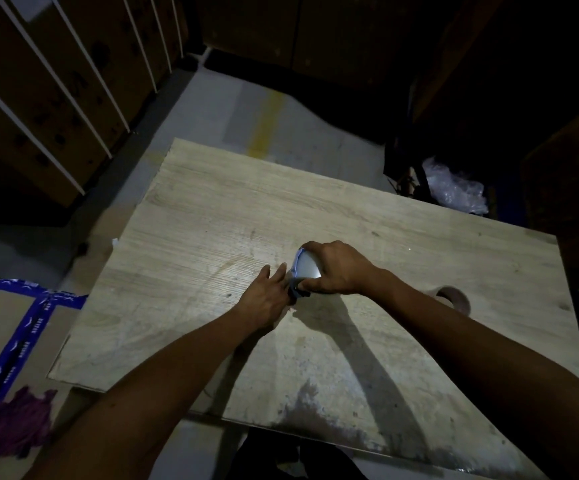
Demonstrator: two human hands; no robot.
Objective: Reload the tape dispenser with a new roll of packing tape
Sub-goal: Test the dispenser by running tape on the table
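right hand [336, 268] clenched over top of tape dispenser [304, 268] near middle of pale wooden surface [212, 220]; dispenser shows shiny silver-grey face, blue edge, dark part at base. left hand [267, 297] loose, fingers extended, touching dispenser's base. brown tape roll [454, 298] lies flat toward right edge, behind right forearm.

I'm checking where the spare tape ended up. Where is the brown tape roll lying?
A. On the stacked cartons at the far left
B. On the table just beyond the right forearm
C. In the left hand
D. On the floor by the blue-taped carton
B: the brown tape roll lies on the table just past the right forearm, apart from both the left hand and the right hand.
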